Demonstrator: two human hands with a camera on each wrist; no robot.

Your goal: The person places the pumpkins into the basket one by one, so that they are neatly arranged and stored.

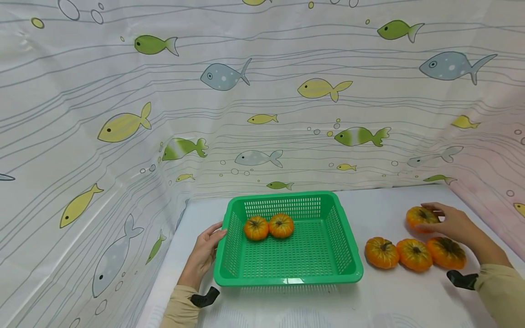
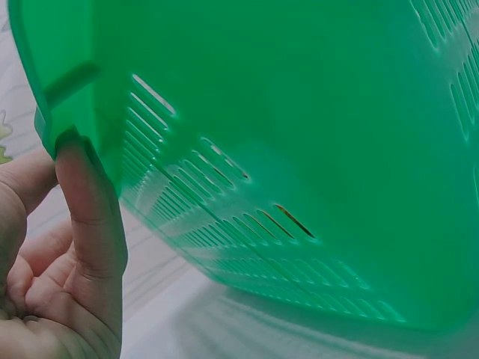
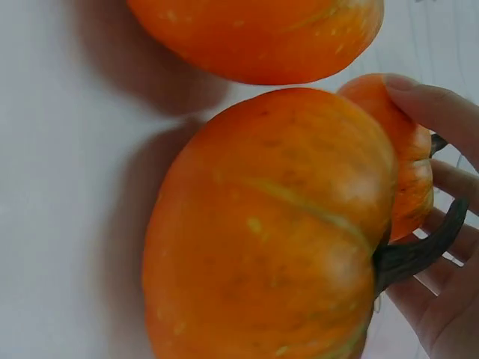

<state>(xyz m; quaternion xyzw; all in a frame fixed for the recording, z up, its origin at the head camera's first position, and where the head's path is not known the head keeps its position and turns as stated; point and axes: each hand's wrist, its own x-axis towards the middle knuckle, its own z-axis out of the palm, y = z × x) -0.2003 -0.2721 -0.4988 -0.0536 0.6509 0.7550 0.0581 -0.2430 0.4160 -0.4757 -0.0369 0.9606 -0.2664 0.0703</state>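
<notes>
A green plastic basket (image 1: 287,278) with slotted walls stands on the white table, holding two small orange pumpkins (image 1: 256,228) side by side at its back left. My left hand (image 1: 203,250) grips the basket's left rim; in the left wrist view, thumb and finger (image 2: 91,209) pinch its edge. On the right, my right hand (image 1: 453,223) holds a pumpkin (image 1: 417,217), thumb on the near side and fingers round the far side. The right wrist view has that pumpkin (image 3: 408,179) partly hidden behind a nearer, dark-stemmed one (image 3: 269,224).
Three more pumpkins lie in a row right of the basket: a left one (image 1: 382,253), a middle one (image 1: 414,255) and a right one (image 1: 446,253), just in front of my right hand. A fish-patterned curtain (image 1: 287,136) rises behind the table (image 1: 287,310) and along both sides.
</notes>
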